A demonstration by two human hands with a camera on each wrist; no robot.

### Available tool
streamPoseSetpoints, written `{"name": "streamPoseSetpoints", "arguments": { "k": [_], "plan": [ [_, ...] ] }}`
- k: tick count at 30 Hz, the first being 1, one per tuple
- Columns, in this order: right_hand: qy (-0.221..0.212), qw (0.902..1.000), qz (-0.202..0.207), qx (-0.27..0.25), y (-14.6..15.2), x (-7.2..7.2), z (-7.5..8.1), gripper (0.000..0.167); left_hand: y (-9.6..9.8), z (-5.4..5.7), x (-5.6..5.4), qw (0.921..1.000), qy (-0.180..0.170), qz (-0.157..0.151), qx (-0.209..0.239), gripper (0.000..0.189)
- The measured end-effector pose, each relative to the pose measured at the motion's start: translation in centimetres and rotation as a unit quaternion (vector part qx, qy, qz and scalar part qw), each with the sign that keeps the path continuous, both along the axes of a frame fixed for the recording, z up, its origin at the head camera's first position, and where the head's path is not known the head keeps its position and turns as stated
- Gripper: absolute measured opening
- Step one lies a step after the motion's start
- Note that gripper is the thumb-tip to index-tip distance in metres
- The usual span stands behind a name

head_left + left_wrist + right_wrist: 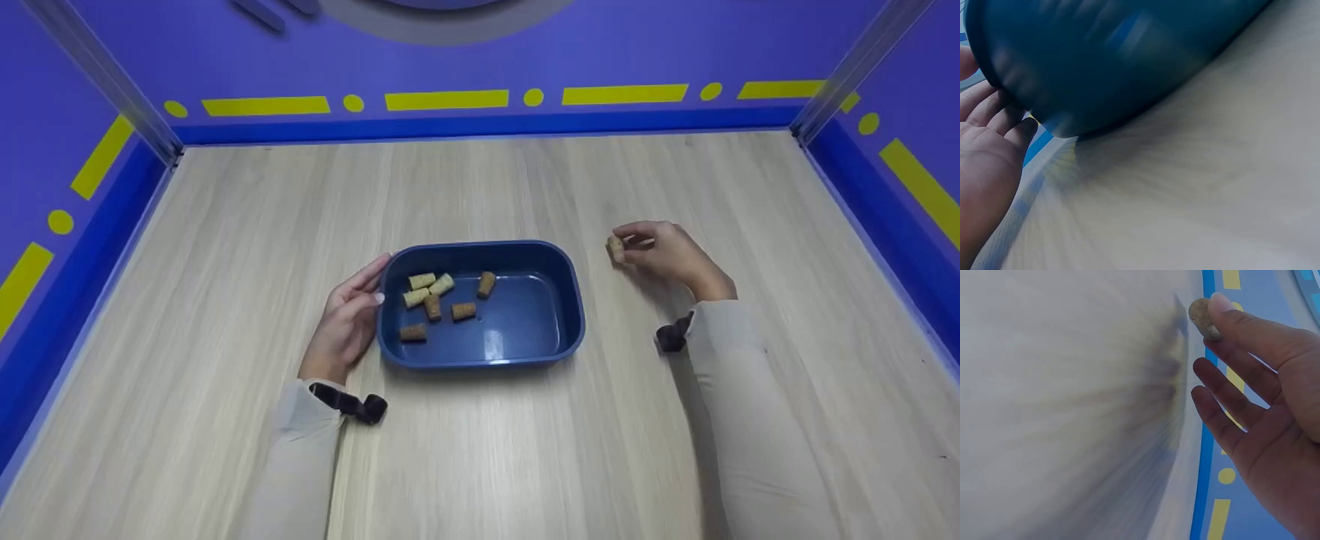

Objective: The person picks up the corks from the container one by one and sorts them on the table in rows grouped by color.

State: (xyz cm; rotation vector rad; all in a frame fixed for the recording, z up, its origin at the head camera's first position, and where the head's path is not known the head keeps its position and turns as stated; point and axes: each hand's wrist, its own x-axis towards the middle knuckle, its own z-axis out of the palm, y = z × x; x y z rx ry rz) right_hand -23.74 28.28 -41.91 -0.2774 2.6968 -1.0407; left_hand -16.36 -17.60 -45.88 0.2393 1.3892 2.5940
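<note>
A dark blue rectangular box point(525, 361) stands on the wooden table with several corks point(463, 310) lying in its left half, some pale and some browner. My left hand point(346, 322) holds the box's left side, thumb at the rim and fingers along the outer wall. In the left wrist view the fingers point(988, 109) lie against the wall of the box point(1100, 67). To the right of the box, just above the table, my right hand point(667, 259) pinches a cork point(616, 250) between thumb and fingertips. The right wrist view shows this cork point(1202, 318) at the thumb tip, the lower fingers apart from it.
The light wooden table point(480, 450) is bordered by purple and blue panels point(480, 67) with yellow marks at the back and both sides. Metal posts point(832, 82) stand at the back corners. A small black camera point(671, 335) sits on the right wrist.
</note>
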Motion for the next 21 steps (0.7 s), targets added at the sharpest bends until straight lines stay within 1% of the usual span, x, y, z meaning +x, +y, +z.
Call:
{"name": "streamPoseSetpoints", "arguments": {
  "k": [4,8,13,21],
  "plan": [
    [-0.009,0.9999,-0.002,0.005,-0.06,0.02,-0.08,0.044,-0.02,0.02,0.01,1.0,0.0,0.002,-0.004,0.063],
    [-0.017,0.9998,-0.004,0.006,0.1,0.09,-0.16,0.044,0.09,0.12,0.0,0.9999,-0.007,0.007,-0.006,0.064],
    [-0.01,0.9999,0.003,0.003,0.34,0.0,-0.23,0.045,0.1,0.12,-0.04,0.9999,-0.005,0.008,-0.012,0.063],
    [-0.013,0.9999,0.01,0.0,0.23,-0.08,-0.08,0.049,0.05,0.08,0.06,0.9998,-0.008,0.014,-0.013,0.064]
  ]
}}
